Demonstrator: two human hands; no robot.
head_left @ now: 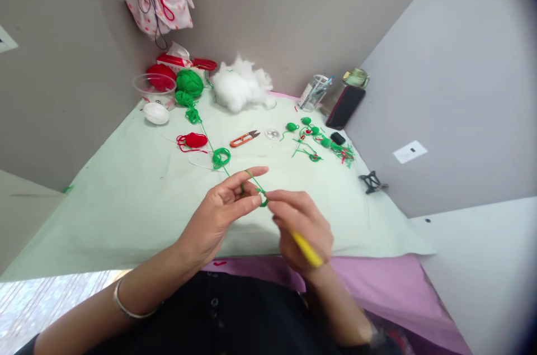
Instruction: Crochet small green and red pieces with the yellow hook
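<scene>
My left hand (pixel 216 212) pinches a small ring of green crochet work (pixel 263 199) between thumb and fingers. Over its raised index finger runs a strand of green yarn (pixel 255 180), which trails back to a loose green coil (pixel 221 158) on the table. My right hand (pixel 300 226) is closed around a crochet hook with a yellow handle (pixel 308 249); the handle sticks out below the palm, slightly blurred. Its fingertips meet the green piece, and the hook's tip is hidden there.
Orange thread snips (pixel 244 139) lie mid-table beside a clear round disc (pixel 272 134). Red yarn (pixel 195 140) is at left, white stuffing (pixel 241 84) at the back. Several small green crocheted pieces (pixel 325 142) lie at right, near a dark phone (pixel 346 106) and a clear cup (pixel 314 93).
</scene>
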